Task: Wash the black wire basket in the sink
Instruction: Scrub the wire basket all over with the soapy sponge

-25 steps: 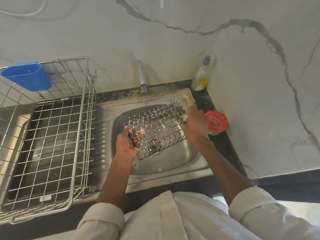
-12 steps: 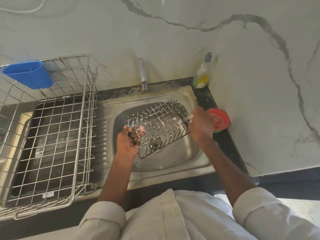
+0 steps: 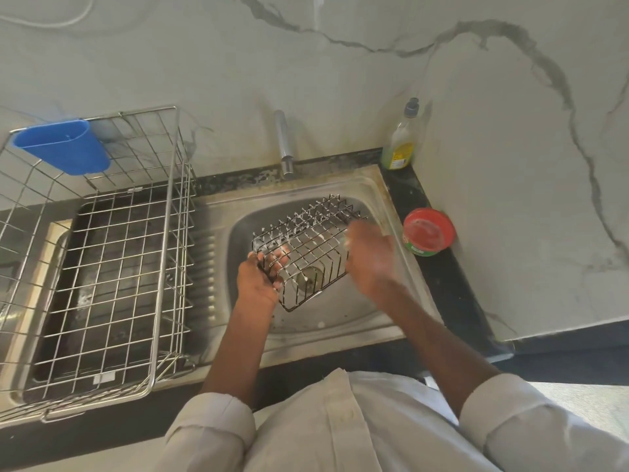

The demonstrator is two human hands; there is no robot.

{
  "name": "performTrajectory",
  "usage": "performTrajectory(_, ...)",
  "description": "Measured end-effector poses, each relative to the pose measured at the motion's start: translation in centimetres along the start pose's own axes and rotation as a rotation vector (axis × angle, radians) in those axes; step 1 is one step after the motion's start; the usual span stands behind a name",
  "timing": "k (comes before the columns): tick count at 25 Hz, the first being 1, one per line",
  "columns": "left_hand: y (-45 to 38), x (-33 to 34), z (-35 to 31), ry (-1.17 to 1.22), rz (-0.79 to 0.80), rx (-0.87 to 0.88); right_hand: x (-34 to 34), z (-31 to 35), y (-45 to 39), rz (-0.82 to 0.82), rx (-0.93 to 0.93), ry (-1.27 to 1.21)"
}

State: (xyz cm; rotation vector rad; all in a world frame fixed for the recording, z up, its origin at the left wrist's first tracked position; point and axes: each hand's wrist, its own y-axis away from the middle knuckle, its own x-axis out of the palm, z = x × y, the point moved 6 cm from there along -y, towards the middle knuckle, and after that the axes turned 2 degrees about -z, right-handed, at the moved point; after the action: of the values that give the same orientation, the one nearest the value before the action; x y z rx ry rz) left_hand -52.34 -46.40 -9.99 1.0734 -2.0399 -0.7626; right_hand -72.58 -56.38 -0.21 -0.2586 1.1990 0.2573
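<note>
One hand (image 3: 256, 279) round basket (image 3: 308, 248).

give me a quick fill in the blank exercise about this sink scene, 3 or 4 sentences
1. The left hand grips the black wire basket over the ____.
2. The cup hanging on the large dish rack is coloured ____.
3. The round tub on the counter to the right of the basin has a ____ lid.
4. The soap bottle stands in the corner, to the ____ of the tap.

Missing words: sink; blue; red; right
</note>
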Motion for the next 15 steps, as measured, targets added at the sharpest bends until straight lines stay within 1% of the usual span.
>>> performTrajectory(1,0.2,-0.2,-0.2,-0.018,0.003,0.022,-0.4,-2.4,-0.8,-0.037,0.105,-0.008)
performTrajectory(3,0.9,-0.2,-0.5,-0.056,0.030,0.045,-0.8,-5.3,-1.9,-0.067,0.225,-0.022)
performTrajectory(6,1.7,0.1,-0.6,-0.105,0.062,0.044,-1.2,-5.3,-3.2,-0.080,0.276,-0.048)
performTrajectory(8,2.4,0.4,-0.6,-0.138,0.059,0.034,-1.3,-3.4,-3.7,-0.086,0.262,-0.052)
performTrajectory(10,2.9,1.0,-0.9,-0.153,0.058,0.037,-0.9,0.1,-3.1,-0.070,0.172,-0.042)
performTrajectory(13,2.9,2.3,-1.2,-0.114,0.096,0.037,0.4,7.1,-0.3,0.037,-0.114,-0.084)
performTrajectory(15,2.5,2.7,-1.5,-0.078,0.084,0.034,1.1,10.4,1.3,0.106,-0.309,-0.126)
